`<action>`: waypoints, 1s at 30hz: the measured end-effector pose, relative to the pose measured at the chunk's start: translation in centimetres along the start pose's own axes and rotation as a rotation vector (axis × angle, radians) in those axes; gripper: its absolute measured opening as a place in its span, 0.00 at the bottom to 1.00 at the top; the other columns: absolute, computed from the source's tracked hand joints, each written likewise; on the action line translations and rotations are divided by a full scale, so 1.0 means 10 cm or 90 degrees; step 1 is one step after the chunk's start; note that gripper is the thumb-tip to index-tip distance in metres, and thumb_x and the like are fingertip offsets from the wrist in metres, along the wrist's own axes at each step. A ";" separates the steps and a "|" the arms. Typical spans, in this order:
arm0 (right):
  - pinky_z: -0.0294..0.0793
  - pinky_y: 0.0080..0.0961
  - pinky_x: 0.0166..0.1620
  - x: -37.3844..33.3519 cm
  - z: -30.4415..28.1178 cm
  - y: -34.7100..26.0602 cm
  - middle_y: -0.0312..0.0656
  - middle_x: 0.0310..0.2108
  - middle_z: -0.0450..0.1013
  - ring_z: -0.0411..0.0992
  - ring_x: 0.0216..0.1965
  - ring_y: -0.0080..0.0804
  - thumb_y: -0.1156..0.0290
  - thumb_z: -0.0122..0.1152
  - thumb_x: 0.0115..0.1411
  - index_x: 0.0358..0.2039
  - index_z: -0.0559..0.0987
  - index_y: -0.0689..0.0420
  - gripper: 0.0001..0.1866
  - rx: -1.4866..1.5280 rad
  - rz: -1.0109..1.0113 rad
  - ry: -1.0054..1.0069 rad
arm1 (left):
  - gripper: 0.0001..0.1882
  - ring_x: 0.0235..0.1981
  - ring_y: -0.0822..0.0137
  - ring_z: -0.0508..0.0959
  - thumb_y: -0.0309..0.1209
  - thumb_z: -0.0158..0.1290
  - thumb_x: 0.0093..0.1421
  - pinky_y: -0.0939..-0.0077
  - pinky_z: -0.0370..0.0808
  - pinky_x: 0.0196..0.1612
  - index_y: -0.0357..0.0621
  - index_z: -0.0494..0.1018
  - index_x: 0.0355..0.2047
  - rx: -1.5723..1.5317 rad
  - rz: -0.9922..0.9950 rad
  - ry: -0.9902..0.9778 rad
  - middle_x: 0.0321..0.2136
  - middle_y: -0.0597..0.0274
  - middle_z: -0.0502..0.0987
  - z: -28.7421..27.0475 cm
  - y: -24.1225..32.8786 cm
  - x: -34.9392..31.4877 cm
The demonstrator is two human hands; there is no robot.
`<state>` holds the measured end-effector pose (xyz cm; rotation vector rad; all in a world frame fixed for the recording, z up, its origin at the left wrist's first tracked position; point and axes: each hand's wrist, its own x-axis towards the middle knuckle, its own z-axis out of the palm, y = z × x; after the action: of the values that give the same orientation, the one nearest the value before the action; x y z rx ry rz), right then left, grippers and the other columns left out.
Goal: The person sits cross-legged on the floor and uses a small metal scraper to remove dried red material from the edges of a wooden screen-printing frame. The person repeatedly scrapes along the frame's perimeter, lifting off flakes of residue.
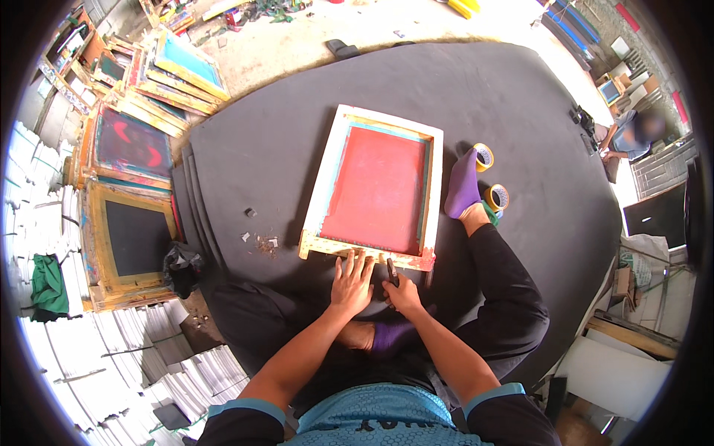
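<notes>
A wooden screen-printing frame [316, 201] with a red mesh [379, 189] lies on a dark mat in front of me. Its near rail is worn, yellowish and stained red at the right corner. My left hand [352, 286] lies with fingers stretched out against that near rail. Just right of it, my right hand [403, 293] is closed around a slim dark tool [392, 272], whose upper end reaches the rail. Most of the tool is hidden in the fist, so its exact kind does not show.
Two tape rolls [496, 197] stand beside my purple-socked foot [464, 184], right of the frame. Scraps [267, 244] litter the dark mat [245, 163] at left. More screen frames [134, 145] and white stacks [123, 360] line the left side. Another person [632, 135] sits far right.
</notes>
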<state>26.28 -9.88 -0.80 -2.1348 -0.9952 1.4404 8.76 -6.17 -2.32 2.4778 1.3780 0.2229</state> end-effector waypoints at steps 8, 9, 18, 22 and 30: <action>0.79 0.45 0.45 -0.03 -0.14 0.05 0.57 0.37 0.80 0.81 0.39 0.52 0.57 0.61 0.63 0.47 0.78 0.65 0.23 -0.222 -0.077 -0.054 | 0.40 0.73 0.50 0.54 0.42 0.63 0.57 0.36 0.54 0.70 0.47 0.62 0.68 0.051 0.003 -0.011 0.71 0.52 0.57 -0.02 0.01 -0.03; 0.78 0.48 0.49 0.02 -0.13 0.09 0.61 0.39 0.80 0.80 0.43 0.57 0.56 0.61 0.63 0.48 0.78 0.65 0.24 -0.309 -0.141 -0.033 | 0.40 0.74 0.52 0.54 0.41 0.63 0.57 0.37 0.53 0.70 0.46 0.62 0.68 0.049 0.000 -0.017 0.71 0.53 0.57 -0.03 0.02 -0.03; 0.79 0.47 0.44 0.19 -0.16 -0.21 0.62 0.34 0.79 0.81 0.38 0.56 0.55 0.59 0.62 0.42 0.79 0.66 0.24 -0.355 -0.076 -0.110 | 0.43 0.74 0.48 0.52 0.39 0.64 0.55 0.34 0.54 0.69 0.44 0.59 0.69 0.005 -0.011 -0.011 0.72 0.50 0.55 0.03 0.01 -0.08; 0.80 0.45 0.38 0.14 -0.23 -0.34 0.58 0.30 0.79 0.81 0.35 0.53 0.55 0.58 0.63 0.41 0.80 0.68 0.24 -0.367 -0.100 -0.115 | 0.43 0.74 0.47 0.53 0.38 0.65 0.54 0.32 0.56 0.69 0.44 0.60 0.68 -0.028 -0.020 0.002 0.71 0.49 0.56 0.01 0.05 -0.08; 0.78 0.39 0.33 0.12 -0.30 -0.49 0.52 0.26 0.77 0.79 0.27 0.42 0.53 0.63 0.63 0.37 0.78 0.69 0.25 -0.211 0.074 -0.238 | 0.43 0.74 0.52 0.54 0.41 0.65 0.54 0.34 0.58 0.68 0.46 0.62 0.68 -0.050 -0.020 0.029 0.71 0.53 0.58 -0.01 0.03 -0.11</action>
<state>27.58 -5.48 2.79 -2.2235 -1.3433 1.8935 8.39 -7.19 -2.15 2.3987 1.3983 0.3226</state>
